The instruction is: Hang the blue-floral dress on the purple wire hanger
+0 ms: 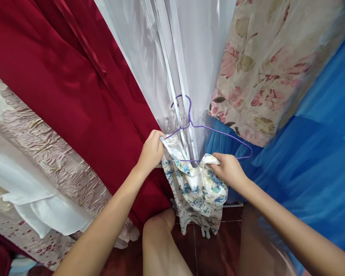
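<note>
A sleeveless garment (198,189), white with blue and yellow flowers, hangs between my hands at the middle of the view. My left hand (153,149) is closed on its left shoulder, where one end of a purple hanger (215,131) goes into the cloth. My right hand (228,168) pinches the other shoulder by the neckline. The right end of the hanger sticks out bare past that shoulder, above my right hand. The hanger's hook points up, in front of white ribbons; whether it touches them I cannot tell.
Long garments hang all around: dark red cloth (103,96) at left, white cloth (201,50) behind, a pink floral piece (255,84) and blue tulle (310,172) at right. White ribbons (175,57) dangle centrally. My knee (158,230) is above the red tiled floor (201,249).
</note>
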Action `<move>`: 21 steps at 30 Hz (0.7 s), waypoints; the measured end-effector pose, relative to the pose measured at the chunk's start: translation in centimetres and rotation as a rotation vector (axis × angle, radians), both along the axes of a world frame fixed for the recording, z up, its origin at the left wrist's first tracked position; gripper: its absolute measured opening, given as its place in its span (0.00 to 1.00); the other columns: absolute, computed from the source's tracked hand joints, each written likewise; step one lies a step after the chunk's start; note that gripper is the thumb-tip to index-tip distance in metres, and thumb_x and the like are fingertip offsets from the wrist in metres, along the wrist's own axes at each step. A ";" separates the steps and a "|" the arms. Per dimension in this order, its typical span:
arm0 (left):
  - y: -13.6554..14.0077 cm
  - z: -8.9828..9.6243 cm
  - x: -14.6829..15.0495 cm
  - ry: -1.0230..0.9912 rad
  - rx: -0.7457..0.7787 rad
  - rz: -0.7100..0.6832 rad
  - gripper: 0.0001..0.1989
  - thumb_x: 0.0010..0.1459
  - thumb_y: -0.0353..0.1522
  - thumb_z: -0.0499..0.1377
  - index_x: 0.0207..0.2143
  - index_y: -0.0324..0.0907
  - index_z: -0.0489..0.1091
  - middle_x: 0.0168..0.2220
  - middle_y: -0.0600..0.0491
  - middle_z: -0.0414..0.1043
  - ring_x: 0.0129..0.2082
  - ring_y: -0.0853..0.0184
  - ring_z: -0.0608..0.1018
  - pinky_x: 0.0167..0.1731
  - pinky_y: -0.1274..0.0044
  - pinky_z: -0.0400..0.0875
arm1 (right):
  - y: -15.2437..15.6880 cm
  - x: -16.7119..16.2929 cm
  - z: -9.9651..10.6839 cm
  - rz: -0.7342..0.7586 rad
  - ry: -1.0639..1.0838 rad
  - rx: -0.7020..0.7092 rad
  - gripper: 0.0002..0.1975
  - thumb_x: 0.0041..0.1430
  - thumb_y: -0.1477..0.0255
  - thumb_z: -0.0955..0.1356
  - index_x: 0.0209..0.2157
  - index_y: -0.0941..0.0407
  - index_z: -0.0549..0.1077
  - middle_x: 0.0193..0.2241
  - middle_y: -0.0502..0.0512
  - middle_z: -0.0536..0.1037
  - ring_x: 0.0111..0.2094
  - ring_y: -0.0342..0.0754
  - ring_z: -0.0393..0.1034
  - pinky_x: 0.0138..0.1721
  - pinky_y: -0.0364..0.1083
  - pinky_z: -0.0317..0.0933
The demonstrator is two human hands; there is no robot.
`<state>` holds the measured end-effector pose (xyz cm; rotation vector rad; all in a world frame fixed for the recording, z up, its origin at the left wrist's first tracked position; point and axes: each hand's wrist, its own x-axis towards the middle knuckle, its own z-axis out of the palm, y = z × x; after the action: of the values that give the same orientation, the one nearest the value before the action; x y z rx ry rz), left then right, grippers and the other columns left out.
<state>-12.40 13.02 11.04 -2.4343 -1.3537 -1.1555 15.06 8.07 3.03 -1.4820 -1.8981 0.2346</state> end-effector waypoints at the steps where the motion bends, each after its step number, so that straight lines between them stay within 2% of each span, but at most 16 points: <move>1: 0.1 -0.2 0.2 -0.018 0.010 0.020 0.09 0.64 0.26 0.46 0.40 0.41 0.65 0.42 0.48 0.70 0.44 0.62 0.74 0.47 0.73 0.67 | -0.4 0.5 -0.1 0.040 0.047 0.024 0.12 0.60 0.70 0.65 0.22 0.55 0.68 0.20 0.52 0.73 0.25 0.49 0.68 0.27 0.45 0.49; 3: 0.2 -0.6 0.3 -0.098 0.024 0.053 0.08 0.65 0.28 0.48 0.43 0.41 0.64 0.42 0.48 0.71 0.42 0.63 0.75 0.44 0.74 0.68 | -1.2 1.8 -0.4 0.111 0.152 0.119 0.12 0.60 0.73 0.64 0.23 0.55 0.72 0.22 0.51 0.72 0.26 0.48 0.68 0.29 0.44 0.54; 5: 0.3 -1.1 0.0 -0.154 0.036 0.061 0.06 0.65 0.30 0.50 0.43 0.41 0.65 0.39 0.50 0.72 0.37 0.65 0.76 0.40 0.76 0.69 | -2.1 3.3 -0.7 0.083 0.270 0.286 0.11 0.61 0.76 0.63 0.30 0.55 0.78 0.28 0.53 0.75 0.30 0.49 0.70 0.33 0.45 0.60; 8: 0.0 -1.4 -0.3 -0.129 0.081 0.056 0.06 0.65 0.31 0.51 0.35 0.42 0.67 0.30 0.54 0.71 0.29 0.69 0.73 0.33 0.79 0.66 | -2.6 5.4 -0.6 -0.167 0.354 0.559 0.14 0.61 0.76 0.64 0.42 0.54 0.80 0.39 0.58 0.76 0.41 0.54 0.72 0.44 0.50 0.65; 10: -0.2 -1.4 -0.3 -0.095 0.110 0.057 0.08 0.65 0.31 0.52 0.32 0.42 0.66 0.27 0.56 0.69 0.25 0.70 0.71 0.30 0.79 0.64 | -2.1 6.5 0.3 -0.302 0.303 0.643 0.14 0.61 0.74 0.65 0.44 0.54 0.80 0.46 0.62 0.75 0.50 0.58 0.71 0.51 0.53 0.64; 11: -0.3 -1.4 -0.3 -0.083 0.120 0.061 0.08 0.66 0.31 0.52 0.32 0.42 0.66 0.26 0.56 0.67 0.24 0.71 0.70 0.29 0.79 0.63 | -1.6 6.9 0.9 -0.321 0.272 0.639 0.13 0.62 0.73 0.65 0.44 0.54 0.80 0.49 0.63 0.75 0.53 0.59 0.70 0.52 0.53 0.64; 13: -0.5 -1.3 -0.3 -0.055 0.125 0.073 0.09 0.66 0.32 0.51 0.32 0.43 0.66 0.24 0.57 0.66 0.22 0.71 0.68 0.28 0.78 0.61 | -0.4 7.9 2.5 -0.278 0.227 0.545 0.12 0.62 0.72 0.65 0.44 0.55 0.79 0.47 0.62 0.78 0.49 0.59 0.72 0.48 0.52 0.65; 14: -0.5 -1.2 -0.3 -0.036 0.121 0.088 0.09 0.67 0.32 0.51 0.32 0.43 0.66 0.23 0.57 0.65 0.22 0.71 0.68 0.27 0.78 0.60 | 0.3 8.6 3.3 -0.226 0.215 0.458 0.11 0.63 0.70 0.65 0.41 0.56 0.79 0.42 0.60 0.80 0.44 0.58 0.75 0.42 0.50 0.66; 17: -0.6 -0.9 -1.1 0.011 0.113 0.157 0.11 0.69 0.34 0.50 0.34 0.43 0.67 0.28 0.54 0.70 0.27 0.67 0.71 0.30 0.76 0.60 | 1.5 10.9 5.3 0.014 0.255 0.039 0.15 0.62 0.62 0.67 0.30 0.59 0.77 0.26 0.55 0.80 0.28 0.53 0.74 0.27 0.46 0.61; 19: -0.6 -0.8 -1.8 -0.005 0.097 0.169 0.11 0.69 0.36 0.50 0.35 0.43 0.68 0.34 0.52 0.73 0.33 0.65 0.74 0.34 0.76 0.63 | 1.6 12.1 5.8 0.236 0.361 -0.306 0.19 0.61 0.58 0.67 0.30 0.60 0.77 0.25 0.57 0.80 0.25 0.52 0.74 0.25 0.46 0.62; 20: -0.5 -0.9 -2.1 -0.023 0.080 0.153 0.11 0.69 0.37 0.51 0.36 0.43 0.68 0.36 0.51 0.74 0.35 0.64 0.75 0.36 0.76 0.64 | 1.6 12.4 5.7 0.314 0.417 -0.406 0.20 0.61 0.57 0.67 0.31 0.61 0.78 0.25 0.58 0.81 0.25 0.53 0.76 0.25 0.47 0.64; 21: -0.5 -1.1 -2.3 -0.039 0.055 0.123 0.11 0.68 0.37 0.52 0.37 0.43 0.69 0.37 0.51 0.74 0.37 0.64 0.75 0.38 0.76 0.65 | 1.5 12.4 5.4 0.347 0.461 -0.429 0.20 0.61 0.57 0.67 0.33 0.61 0.79 0.25 0.59 0.82 0.25 0.53 0.77 0.26 0.47 0.66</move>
<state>-14.71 12.50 9.92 -2.2672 -1.4408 -1.1997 27.45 9.61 8.43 -1.1993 -1.7673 1.1030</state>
